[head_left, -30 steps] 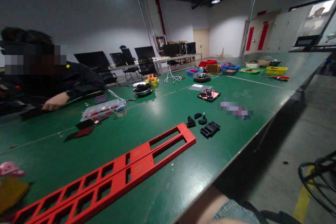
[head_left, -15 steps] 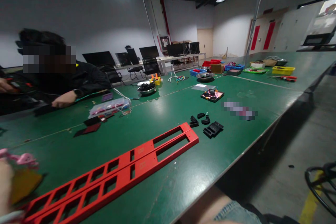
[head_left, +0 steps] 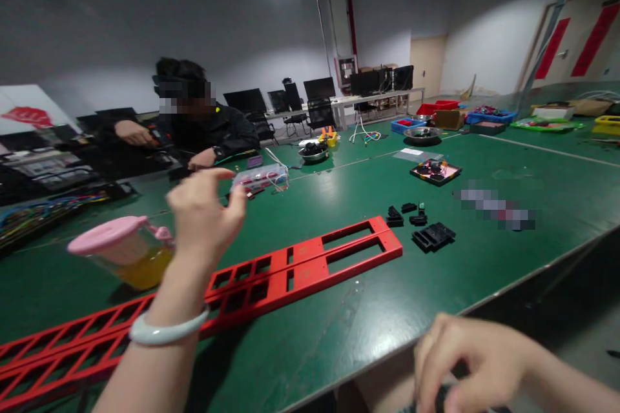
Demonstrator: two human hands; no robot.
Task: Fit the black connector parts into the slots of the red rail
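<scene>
My left hand (head_left: 206, 213) is raised over two long red slotted frames (head_left: 306, 266) lying side by side on the green table. Thumb and index finger stand apart with nothing visible between them, and a pale bangle (head_left: 169, 330) circles the wrist. Left of that forearm stands a clear cup (head_left: 138, 271) with a pink lid, holding yellow liquid. My right hand (head_left: 477, 352) is low in front of the table's near edge, its fingers curled round something dark that I cannot make out. Beyond the frames' right end lie several black plastic parts (head_left: 433, 237).
Across the table sits a person in a dark jacket (head_left: 237, 135), hands at work. Near them are a clear plastic box (head_left: 261, 175) and a metal bowl (head_left: 314, 155) of black parts. A small tray (head_left: 436, 181) with wired parts lies to the right, baskets (head_left: 489, 117) farther back.
The view has swung left. My left hand has come up into full view and my right hand has appeared at the bottom. More of the pink-lidded cup now shows.
</scene>
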